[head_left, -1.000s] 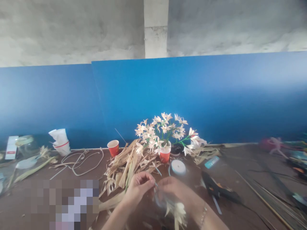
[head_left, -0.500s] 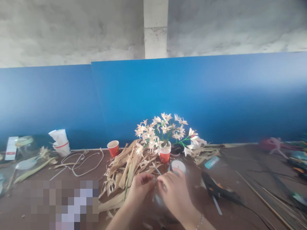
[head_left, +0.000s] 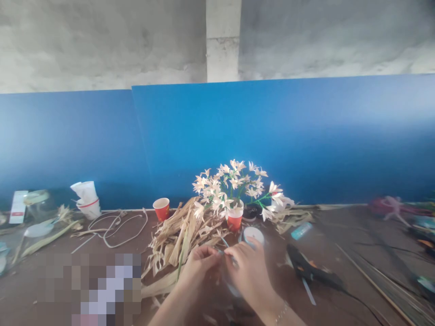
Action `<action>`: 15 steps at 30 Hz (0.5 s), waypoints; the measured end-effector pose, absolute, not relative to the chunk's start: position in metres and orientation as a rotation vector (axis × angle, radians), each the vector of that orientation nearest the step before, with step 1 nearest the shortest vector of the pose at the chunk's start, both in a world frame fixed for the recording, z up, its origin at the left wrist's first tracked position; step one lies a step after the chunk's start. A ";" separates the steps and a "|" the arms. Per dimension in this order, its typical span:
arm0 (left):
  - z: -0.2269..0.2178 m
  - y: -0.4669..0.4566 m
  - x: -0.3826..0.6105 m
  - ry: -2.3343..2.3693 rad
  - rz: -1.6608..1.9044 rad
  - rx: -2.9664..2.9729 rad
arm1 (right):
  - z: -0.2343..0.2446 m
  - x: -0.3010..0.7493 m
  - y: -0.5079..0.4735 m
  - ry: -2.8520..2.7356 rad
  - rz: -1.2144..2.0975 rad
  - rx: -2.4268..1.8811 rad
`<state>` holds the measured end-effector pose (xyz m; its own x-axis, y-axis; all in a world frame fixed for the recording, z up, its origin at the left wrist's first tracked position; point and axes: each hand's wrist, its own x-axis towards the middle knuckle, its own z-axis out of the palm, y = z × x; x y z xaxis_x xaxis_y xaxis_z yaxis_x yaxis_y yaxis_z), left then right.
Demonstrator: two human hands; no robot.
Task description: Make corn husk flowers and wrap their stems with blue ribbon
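Note:
My left hand [head_left: 203,262] and my right hand [head_left: 246,265] meet at their fingertips over the near middle of the table. Both are pinched closed around something small and pale, too small and blurred to name. A thin light strip rises from between the fingers toward a white roll [head_left: 253,235] just behind my right hand. Beyond the hands, white star-shaped flowers [head_left: 234,183] on green stems stand in a red paper cup [head_left: 234,222]. Dry husk leaves [head_left: 180,231] are heaped to the left, close to my left hand.
A black glue gun [head_left: 312,271] lies to the right with its cord trailing. Another red cup [head_left: 161,209], a white cable [head_left: 118,235] and white cups [head_left: 88,203] stand or lie left. A turquoise packet [head_left: 301,231] and thin sticks [head_left: 377,285] are on the right. A blue partition [head_left: 238,127] backs the table.
Both hands stay together at nearly the same spot, with the right fingers shifted slightly. The whole view has moved a little; the things on the table look unchanged.

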<state>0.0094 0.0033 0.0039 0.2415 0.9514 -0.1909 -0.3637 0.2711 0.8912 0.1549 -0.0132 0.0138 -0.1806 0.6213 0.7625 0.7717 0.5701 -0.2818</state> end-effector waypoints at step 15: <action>0.002 0.005 0.008 0.909 1.091 0.871 | 0.013 0.153 -0.015 -1.870 -0.122 -1.149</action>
<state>0.0079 0.0047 0.0020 0.2039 0.9644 -0.1685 -0.3397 0.2312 0.9117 0.1534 -0.0149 0.0134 -0.1531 0.6608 0.7348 0.7507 0.5613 -0.3483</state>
